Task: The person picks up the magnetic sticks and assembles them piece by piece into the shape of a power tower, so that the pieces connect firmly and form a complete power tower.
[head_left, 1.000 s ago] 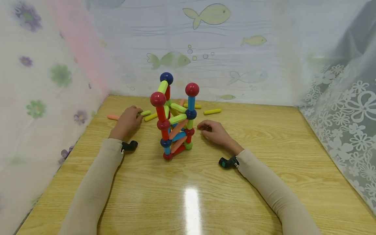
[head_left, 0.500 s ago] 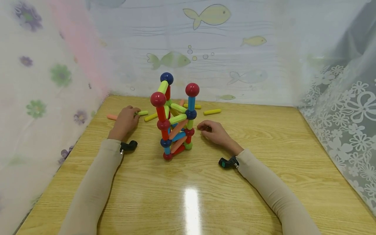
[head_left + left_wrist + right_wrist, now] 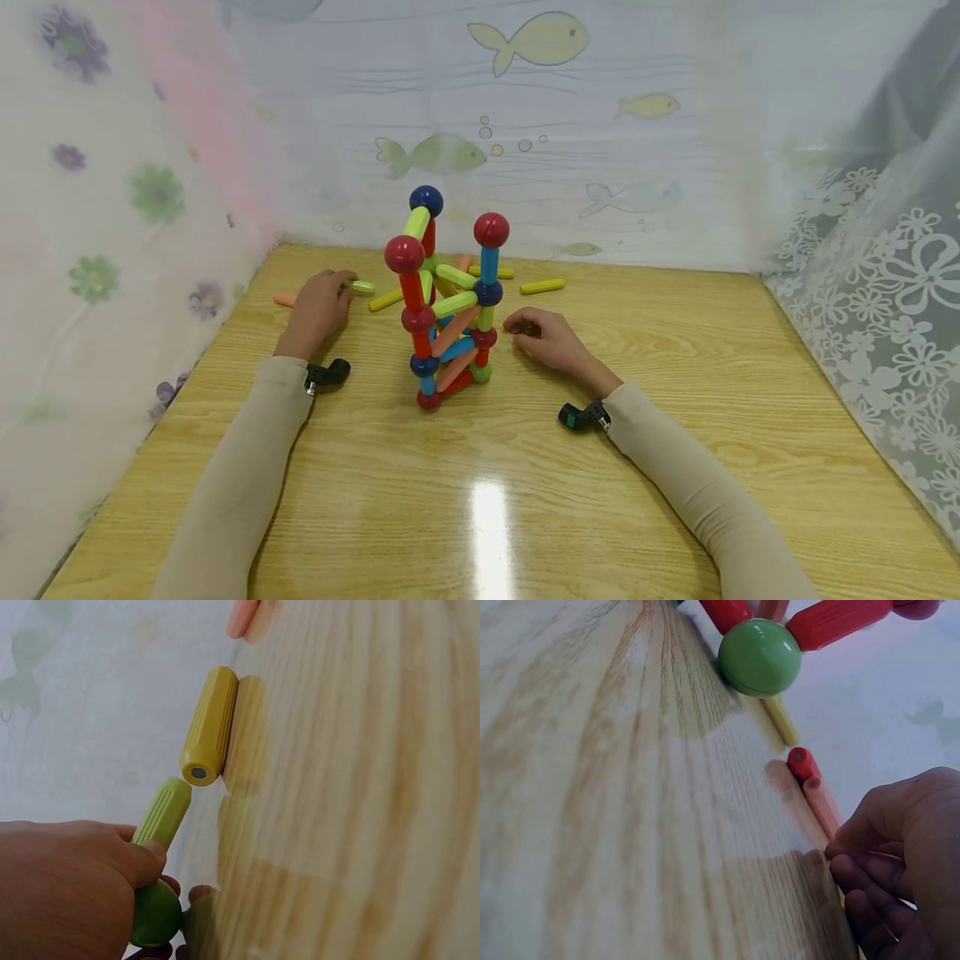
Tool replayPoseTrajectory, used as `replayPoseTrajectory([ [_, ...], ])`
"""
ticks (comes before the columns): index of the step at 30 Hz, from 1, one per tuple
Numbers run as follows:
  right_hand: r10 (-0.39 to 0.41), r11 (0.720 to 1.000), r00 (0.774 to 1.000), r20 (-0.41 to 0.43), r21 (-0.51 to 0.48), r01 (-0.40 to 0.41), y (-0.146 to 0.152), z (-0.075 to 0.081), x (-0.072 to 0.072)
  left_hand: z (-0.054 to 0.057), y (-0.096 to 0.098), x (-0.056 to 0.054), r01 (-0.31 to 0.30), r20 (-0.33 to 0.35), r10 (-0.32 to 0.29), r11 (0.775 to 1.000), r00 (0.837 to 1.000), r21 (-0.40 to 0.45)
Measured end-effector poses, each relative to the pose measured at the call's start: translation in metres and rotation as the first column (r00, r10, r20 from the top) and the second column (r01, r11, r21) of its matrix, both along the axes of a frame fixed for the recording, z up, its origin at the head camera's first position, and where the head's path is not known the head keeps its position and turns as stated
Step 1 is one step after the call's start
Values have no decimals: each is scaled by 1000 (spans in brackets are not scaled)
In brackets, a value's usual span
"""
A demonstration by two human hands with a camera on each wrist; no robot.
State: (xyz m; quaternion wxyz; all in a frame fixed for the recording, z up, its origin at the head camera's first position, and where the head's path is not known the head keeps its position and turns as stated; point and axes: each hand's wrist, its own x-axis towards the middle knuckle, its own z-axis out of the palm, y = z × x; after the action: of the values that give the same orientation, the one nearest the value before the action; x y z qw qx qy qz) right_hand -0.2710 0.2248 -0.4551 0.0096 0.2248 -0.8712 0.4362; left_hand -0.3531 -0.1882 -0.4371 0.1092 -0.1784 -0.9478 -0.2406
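In the head view, a tower of magnetic rods and balls (image 3: 411,287) stands on the wooden table, with two red balls and a dark blue one at its top. Left of it, my left hand (image 3: 318,308) pinches a light green magnetic rod (image 3: 169,806) low over the table. A green ball (image 3: 156,913) sits at the rod's near end, among the fingers in the left wrist view. My right hand (image 3: 550,336) rests on the table just right of the tower, fingers loosely curled and holding nothing. The tower's green base ball (image 3: 760,658) shows in the right wrist view.
Loose yellow rods lie left of the tower (image 3: 386,299), behind it (image 3: 497,272) and to its right (image 3: 542,286). An orange rod (image 3: 284,298) lies partly behind my left hand. Printed curtains (image 3: 675,208) hang along the table's back and sides.
My left hand has shifted a little to the left, taking the light green rod along, away from the yellow rod. My right hand and the tower have stayed put.
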Motion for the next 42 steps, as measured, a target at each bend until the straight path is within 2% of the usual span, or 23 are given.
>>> replayPoseTrajectory([
  [4,4,1000,1000,10,4,-4,0,0,0,-2,-2,0,-24,10,24,1000,1000,2],
  [10,5,1000,1000,11,8,-5,-2,0,0,-8,-6,-3,-76,-39,74,995,996,-68],
  [13,5,1000,1000,9,7,-5,-3,0,1,-9,-7,-3,-90,-52,87,993,995,-71],
  [17,1,1000,1000,6,4,-1,-3,-1,1,-8,-6,-2,-85,-97,85,996,992,4],
  [20,3,1000,1000,8,3,-3,-3,-2,1,3,-2,1,-53,-175,82,985,981,162],
  [22,6,1000,1000,7,3,-6,-3,-3,2,21,3,5,-19,-239,92,956,967,293],
  [24,8,1000,1000,-1,5,-8,-2,-3,2,47,12,13,34,-300,109,901,948,433],
  [26,4,1000,1000,-7,7,-4,-2,-1,1,78,23,25,111,-349,113,821,930,561],
  [28,-2,1000,1000,-10,10,2,-2,1,2,110,36,44,209,-390,97,715,916,667],
  [30,-13,1000,1000,-12,10,14,-2,4,2,138,50,67,318,-435,46,615,899,721],
  [31,-25,1000,1000,-14,3,25,-3,7,3,150,58,79,365,-455,14,575,890,732],
  [33,-57,998,998,-37,-25,56,-5,14,6,169,71,104,441,-492,-47,526,869,727],
  [35,-96,993,992,-83,-74,90,-8,23,8,182,83,124,502,-532,-100,511,841,698],
  [36,-115,989,987,-110,-108,103,-10,29,10,186,89,132,519,-540,-117,503,834,691],
  [38,-144,978,975,-172,-176,113,-14,42,11,190,96,142,556,-571,-144,506,808,659],
  [39,-152,972,968,-199,-208,110,-16,48,12,191,99,145,571,-587,-153,516,795,638],
  [40,-157,965,962,-222,-240,102,-18,55,13,191,101,147,581,-605,-156,537,781,612],
  [42,-163,951,952,-261,-300,81,-23,67,15,191,105,148,593,-641,-160,590,751,548],
])
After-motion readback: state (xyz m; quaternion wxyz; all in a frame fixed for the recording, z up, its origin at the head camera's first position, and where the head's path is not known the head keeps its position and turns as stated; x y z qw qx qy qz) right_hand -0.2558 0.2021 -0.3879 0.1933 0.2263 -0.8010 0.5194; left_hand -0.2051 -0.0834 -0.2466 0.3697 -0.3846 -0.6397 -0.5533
